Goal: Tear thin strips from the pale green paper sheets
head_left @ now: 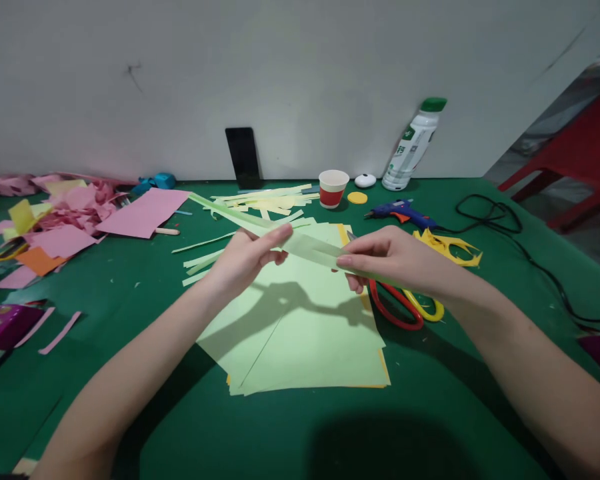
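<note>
A long pale green paper strip [313, 248], folded along part of its length, is stretched between my two hands above the table. My left hand [253, 257] pinches it near the middle, thumb on top, and one end sticks out to the upper left. Thumb and fingers of my right hand [387, 257] grip the strip toward its right end. Below lies a stack of light green paper sheets [300, 347] with yellow-orange edges showing. Scissors [397, 310] with red and yellow handles rest beside the stack, partly hidden by my right hand.
Cut strips [270, 200] lie behind the stack, near a paper cup [333, 189]. A blue glue gun [403, 212] with a black cord, a leaning bottle [413, 147] and a phone [243, 158] stand or lie farther back. Pink paper scraps [70, 220] cover the left side.
</note>
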Demonstrator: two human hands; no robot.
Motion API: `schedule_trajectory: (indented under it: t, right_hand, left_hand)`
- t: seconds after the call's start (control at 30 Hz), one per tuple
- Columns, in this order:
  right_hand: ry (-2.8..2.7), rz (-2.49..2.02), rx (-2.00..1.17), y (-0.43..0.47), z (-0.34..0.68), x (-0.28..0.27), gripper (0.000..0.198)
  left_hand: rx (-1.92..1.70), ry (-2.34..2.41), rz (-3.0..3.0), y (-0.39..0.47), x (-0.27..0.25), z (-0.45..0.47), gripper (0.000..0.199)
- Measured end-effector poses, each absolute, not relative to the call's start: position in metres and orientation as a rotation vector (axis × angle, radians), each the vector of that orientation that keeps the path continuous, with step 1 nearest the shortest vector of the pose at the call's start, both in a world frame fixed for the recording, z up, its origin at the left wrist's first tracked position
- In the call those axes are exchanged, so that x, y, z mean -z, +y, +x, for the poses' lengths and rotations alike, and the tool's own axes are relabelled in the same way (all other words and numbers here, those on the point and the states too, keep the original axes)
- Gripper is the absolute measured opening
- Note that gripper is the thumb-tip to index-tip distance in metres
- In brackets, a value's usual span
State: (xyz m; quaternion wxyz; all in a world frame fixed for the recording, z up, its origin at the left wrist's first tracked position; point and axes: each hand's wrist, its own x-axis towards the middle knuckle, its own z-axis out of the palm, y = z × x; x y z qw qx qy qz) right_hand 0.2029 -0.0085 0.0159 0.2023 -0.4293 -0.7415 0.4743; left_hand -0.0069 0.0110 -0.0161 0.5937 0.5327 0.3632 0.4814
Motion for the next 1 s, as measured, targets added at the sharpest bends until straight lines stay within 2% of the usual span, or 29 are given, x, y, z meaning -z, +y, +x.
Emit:
schedule_trajectory:
  t: [0.33,0.43,0.47,0.5,0.57,0.63,0.7,0.77,0.9,1.0]
  right_hand:
    - [-2.105,-1.375,-1.331,0.009,0.241,-0.020,0.026]
    - [-2.156,-1.375,-1.389,0.007,0.236,-0.019,0.025]
    - [-2.161,-1.365,-1.411,0.006,0.232,-0.017,0.023]
    - [-2.159,-1.344,-1.437,0.004,0.227,-0.016,0.022]
    - [-2.126,-1.278,-1.509,0.000,0.215,-0.013,0.019]
    - [-2.058,-1.190,-1.620,-0.004,0.204,-0.010,0.016]
    - [-1.992,-1.105,-1.725,-0.008,0.196,-0.007,0.010]
    - [-1.955,-1.037,-1.807,-0.010,0.191,-0.006,0.003]
    - [-1.881,-0.960,-1.959,-0.012,0.188,-0.004,0.027]
    - [-1.810,-0.967,-1.994,-0.012,0.191,-0.005,0.025]
  left_hand:
    - [-1.605,1.012,1.320,0.059,-0.001,-0.072,0.035]
    - [-1.834,1.108,1.595,0.052,-0.005,-0.074,0.034]
    - [-1.899,1.151,1.847,0.045,-0.006,-0.070,0.030]
    - [-1.844,1.148,2.114,0.037,-0.007,-0.062,0.021]
    - [-1.429,0.996,2.721,0.019,-0.006,-0.042,0.015]
    - [-0.927,0.796,3.203,0.004,-0.003,-0.023,0.034]
    - [-0.644,0.722,3.385,-0.004,0.003,-0.009,0.033]
    - [-0.582,0.726,3.468,-0.005,0.009,-0.003,0.033]
    - [-0.638,0.755,3.542,-0.002,0.015,-0.004,0.031]
    - [-0.637,0.809,3.578,0.001,0.014,-0.007,0.033]
